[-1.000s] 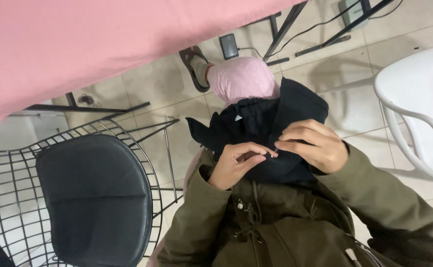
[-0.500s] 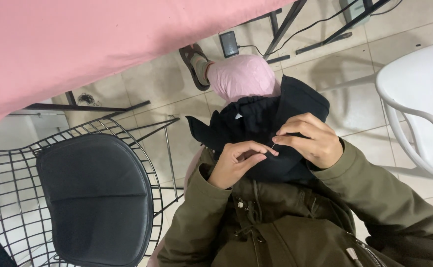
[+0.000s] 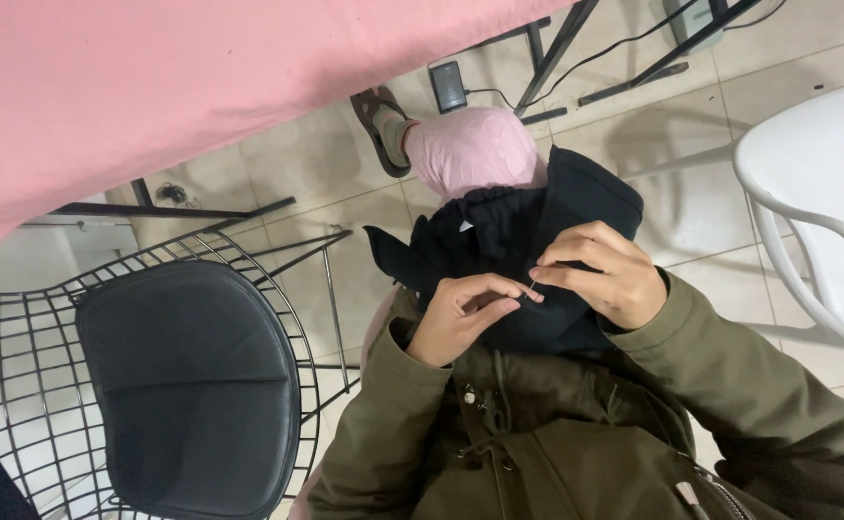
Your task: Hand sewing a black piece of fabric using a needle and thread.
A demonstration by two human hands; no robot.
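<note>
While bunched on the lap, black garment (image 3: 508, 241) draped over the knee in pink trousers (image 3: 475, 149), its gathered, elastic-looking edge turned up toward the camera. At its middle, a thin sewing needle (image 3: 534, 286), pale against the dark cloth, just between the two hands. Left hand (image 3: 460, 316) curled, thumb and forefinger pressed together in a pinch near the needle's lower end; whether pinching the needle itself or a thread, too fine to tell. Right hand (image 3: 605, 279) cupped over the fabric, fingers bent, fingertips closed on the cloth and touching the needle's upper end. Both wrists in olive-green jacket sleeves (image 3: 730, 385), jacket front with drawcords and metal snaps below. Beyond the knee, a sandalled foot (image 3: 383, 125) on the beige tiled floor (image 3: 277, 183). Left of the lap, a black wire chair (image 3: 27, 385) with a black seat pad (image 3: 186, 385). Near the right edge, a white plastic chair (image 3: 817, 183). Along the top, a pink tablecloth (image 3: 152, 87) on dark metal legs, a small black power adapter (image 3: 448, 87) with cable beneath.
</note>
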